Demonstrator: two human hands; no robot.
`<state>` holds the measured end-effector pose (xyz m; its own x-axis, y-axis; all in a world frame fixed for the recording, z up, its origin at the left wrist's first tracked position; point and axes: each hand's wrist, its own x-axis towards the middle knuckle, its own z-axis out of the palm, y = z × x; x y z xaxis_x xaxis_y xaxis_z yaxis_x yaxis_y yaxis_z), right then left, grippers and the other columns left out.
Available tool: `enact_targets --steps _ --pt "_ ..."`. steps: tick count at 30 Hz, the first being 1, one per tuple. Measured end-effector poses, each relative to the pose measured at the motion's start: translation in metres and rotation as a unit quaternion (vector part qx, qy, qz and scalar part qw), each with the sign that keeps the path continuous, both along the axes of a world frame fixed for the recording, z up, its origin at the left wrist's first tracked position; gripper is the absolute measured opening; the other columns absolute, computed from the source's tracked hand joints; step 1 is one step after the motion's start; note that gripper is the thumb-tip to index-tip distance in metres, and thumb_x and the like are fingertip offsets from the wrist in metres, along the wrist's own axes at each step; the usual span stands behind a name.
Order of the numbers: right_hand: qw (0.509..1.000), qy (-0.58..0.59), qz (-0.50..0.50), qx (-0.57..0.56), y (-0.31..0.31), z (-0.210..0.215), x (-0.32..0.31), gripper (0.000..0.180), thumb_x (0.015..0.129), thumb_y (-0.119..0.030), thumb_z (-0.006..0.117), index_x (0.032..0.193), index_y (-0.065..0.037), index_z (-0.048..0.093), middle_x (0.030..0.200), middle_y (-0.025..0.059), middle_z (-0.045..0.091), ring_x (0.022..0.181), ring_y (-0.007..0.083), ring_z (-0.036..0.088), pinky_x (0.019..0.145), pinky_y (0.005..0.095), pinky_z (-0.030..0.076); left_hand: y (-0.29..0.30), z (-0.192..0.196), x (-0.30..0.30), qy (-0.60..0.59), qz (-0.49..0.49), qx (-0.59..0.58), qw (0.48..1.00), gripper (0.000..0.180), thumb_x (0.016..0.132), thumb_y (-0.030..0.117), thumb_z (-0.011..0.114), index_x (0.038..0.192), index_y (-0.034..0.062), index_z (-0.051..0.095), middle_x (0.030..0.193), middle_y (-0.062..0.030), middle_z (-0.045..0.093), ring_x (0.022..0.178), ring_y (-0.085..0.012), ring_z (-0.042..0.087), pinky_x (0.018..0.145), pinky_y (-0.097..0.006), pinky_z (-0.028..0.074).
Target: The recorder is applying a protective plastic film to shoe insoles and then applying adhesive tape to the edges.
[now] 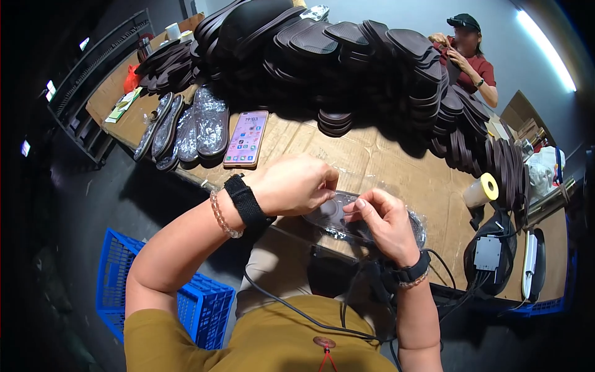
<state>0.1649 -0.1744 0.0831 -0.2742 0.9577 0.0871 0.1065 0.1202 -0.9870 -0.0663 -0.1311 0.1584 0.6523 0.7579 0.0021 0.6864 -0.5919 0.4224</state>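
Note:
At the table's near edge lies a dark brown shoe sole (pixel 326 214) under shiny, wrinkled clear plastic film (pixel 419 224). My left hand (pixel 297 184) is over its left part, thumb and fingers pinched together on the film. Across from it, my right hand (pixel 390 224) pinches the film too, close above the sole. The fingertips of both hands are near each other, and the film between them is hard to see. To the left lie several film-wrapped soles (pixel 211 122), side by side, next to a phone (pixel 246 139) with a lit screen.
High stacks of dark soles (pixel 365 68) run across the back of the cardboard-covered table (pixel 427 186). A yellow-ended roll (pixel 482 190), a grey box with cables (pixel 489 253) and a white power strip (pixel 530 263) are on the right. Blue crates (pixel 207 310) stand below left. Another person (pixel 474 62) works beyond.

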Motion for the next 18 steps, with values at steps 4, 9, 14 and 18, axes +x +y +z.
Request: enact_targets --steps 4,9,14,18 --pt "1.0 -0.004 -0.009 0.002 -0.003 -0.005 -0.003 0.019 0.108 -0.012 0.056 0.097 0.003 0.061 0.091 0.0108 0.076 0.081 0.0131 0.074 0.073 0.0276 0.059 -0.001 -0.004 -0.006 -0.014 0.006 0.002 1.0 0.019 0.094 0.022 0.071 0.098 0.0043 0.075 0.084 -0.0183 0.073 0.082 -0.0372 0.071 0.075 -0.045 0.056" --pt "0.999 -0.038 -0.017 0.017 0.0 0.0 -0.006 0.02 0.108 -0.013 0.056 0.097 0.003 0.061 0.091 0.0115 0.076 0.08 0.0125 0.073 0.072 0.0273 0.058 -0.002 -0.009 0.003 -0.059 -0.021 0.066 0.996 0.023 0.093 0.028 0.072 0.095 0.0055 0.075 0.084 -0.017 0.073 0.082 -0.0372 0.072 0.074 -0.045 0.056" --pt "0.998 -0.045 -0.007 0.049 0.0 0.005 -0.005 0.017 0.107 -0.015 0.06 0.103 0.002 0.062 0.089 0.0124 0.075 0.08 0.0178 0.075 0.073 0.03 0.058 0.006 -0.012 0.023 -0.03 -0.022 0.076 0.996 0.02 0.089 0.027 0.074 0.091 0.0082 0.076 0.076 -0.014 0.073 0.076 -0.0376 0.072 0.071 -0.045 0.057" --pt "0.973 -0.161 -0.08 0.144 -0.028 0.023 -0.001 0.038 0.095 -0.032 0.077 0.111 -0.001 0.06 0.098 0.0161 0.07 0.094 0.0356 0.071 0.089 0.0405 0.056 0.008 -0.005 0.026 -0.013 0.011 0.083 0.996 0.017 0.086 0.025 0.076 0.088 0.0083 0.077 0.077 -0.0145 0.074 0.077 -0.0358 0.073 0.072 -0.045 0.057"
